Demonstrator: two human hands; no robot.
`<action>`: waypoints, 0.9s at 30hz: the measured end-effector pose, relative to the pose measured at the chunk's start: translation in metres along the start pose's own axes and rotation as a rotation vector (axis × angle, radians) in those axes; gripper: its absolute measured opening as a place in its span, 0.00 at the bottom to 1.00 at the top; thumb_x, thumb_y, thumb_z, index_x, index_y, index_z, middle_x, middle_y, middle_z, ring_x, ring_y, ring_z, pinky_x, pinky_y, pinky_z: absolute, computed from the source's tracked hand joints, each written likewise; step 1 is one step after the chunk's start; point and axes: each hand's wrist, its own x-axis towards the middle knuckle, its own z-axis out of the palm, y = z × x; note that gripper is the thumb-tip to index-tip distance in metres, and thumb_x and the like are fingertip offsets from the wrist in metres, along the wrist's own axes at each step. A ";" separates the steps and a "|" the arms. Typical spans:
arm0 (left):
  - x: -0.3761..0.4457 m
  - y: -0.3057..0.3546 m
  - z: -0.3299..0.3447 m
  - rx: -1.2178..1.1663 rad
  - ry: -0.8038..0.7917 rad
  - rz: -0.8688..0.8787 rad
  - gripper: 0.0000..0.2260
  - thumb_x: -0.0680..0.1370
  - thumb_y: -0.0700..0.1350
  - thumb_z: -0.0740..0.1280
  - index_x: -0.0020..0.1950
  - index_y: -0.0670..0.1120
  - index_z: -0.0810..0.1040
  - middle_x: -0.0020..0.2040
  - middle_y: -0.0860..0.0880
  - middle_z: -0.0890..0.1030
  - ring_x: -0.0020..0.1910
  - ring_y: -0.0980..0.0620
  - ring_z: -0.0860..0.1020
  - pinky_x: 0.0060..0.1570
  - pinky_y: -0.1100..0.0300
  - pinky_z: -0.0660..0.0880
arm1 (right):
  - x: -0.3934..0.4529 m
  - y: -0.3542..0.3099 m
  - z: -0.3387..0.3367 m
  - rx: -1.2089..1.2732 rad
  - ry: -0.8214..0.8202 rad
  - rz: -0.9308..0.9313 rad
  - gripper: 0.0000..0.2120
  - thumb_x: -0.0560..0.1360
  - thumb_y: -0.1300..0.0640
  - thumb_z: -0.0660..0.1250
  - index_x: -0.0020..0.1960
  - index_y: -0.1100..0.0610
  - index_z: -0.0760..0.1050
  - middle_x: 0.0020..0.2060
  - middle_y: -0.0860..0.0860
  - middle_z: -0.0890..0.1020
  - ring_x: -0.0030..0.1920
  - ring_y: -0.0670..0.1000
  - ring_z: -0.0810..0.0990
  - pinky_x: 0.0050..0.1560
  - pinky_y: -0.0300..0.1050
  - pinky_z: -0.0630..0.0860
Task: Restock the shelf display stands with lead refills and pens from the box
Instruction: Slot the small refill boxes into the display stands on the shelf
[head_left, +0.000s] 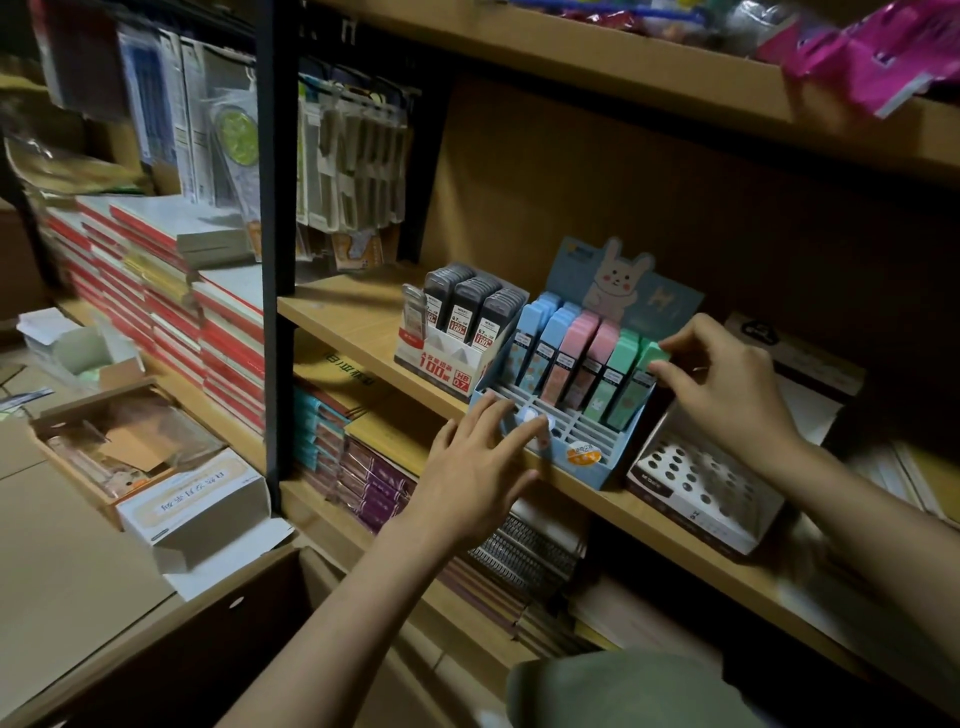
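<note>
Fingers of the left hand (480, 457) lie spread on the blue display stand's (597, 467) empty front slots, while rightward the right hand (727, 384) pinches a green lead refill (636, 384) seated in its back row, suggesting restocking is roughly half done.

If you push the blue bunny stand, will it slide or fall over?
The blue bunny stand is probably light cardboard, so it would likely slide on the smooth wooden shelf. Its tall backboard and refill cases sit at the rear, so a high push might tip it. The left hand touches its front.
</note>
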 end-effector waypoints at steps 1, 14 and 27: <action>0.000 -0.001 0.000 0.004 -0.006 0.000 0.27 0.81 0.60 0.54 0.78 0.61 0.48 0.80 0.49 0.49 0.79 0.49 0.42 0.76 0.43 0.52 | 0.000 0.000 0.000 -0.004 -0.002 0.007 0.07 0.74 0.59 0.72 0.48 0.54 0.74 0.43 0.49 0.80 0.45 0.48 0.80 0.44 0.43 0.78; 0.000 -0.001 0.001 0.018 -0.003 0.007 0.28 0.81 0.59 0.56 0.78 0.61 0.48 0.80 0.49 0.49 0.79 0.49 0.43 0.76 0.44 0.52 | 0.001 0.009 0.008 -0.292 -0.013 -0.040 0.08 0.72 0.56 0.74 0.48 0.58 0.78 0.47 0.52 0.78 0.50 0.53 0.76 0.52 0.55 0.75; -0.004 -0.008 -0.009 -0.010 -0.040 -0.028 0.32 0.81 0.60 0.56 0.78 0.59 0.42 0.80 0.51 0.38 0.78 0.49 0.38 0.77 0.43 0.50 | 0.044 -0.065 0.029 -0.122 -0.103 -0.179 0.06 0.77 0.55 0.68 0.52 0.56 0.77 0.45 0.49 0.79 0.44 0.47 0.78 0.42 0.32 0.69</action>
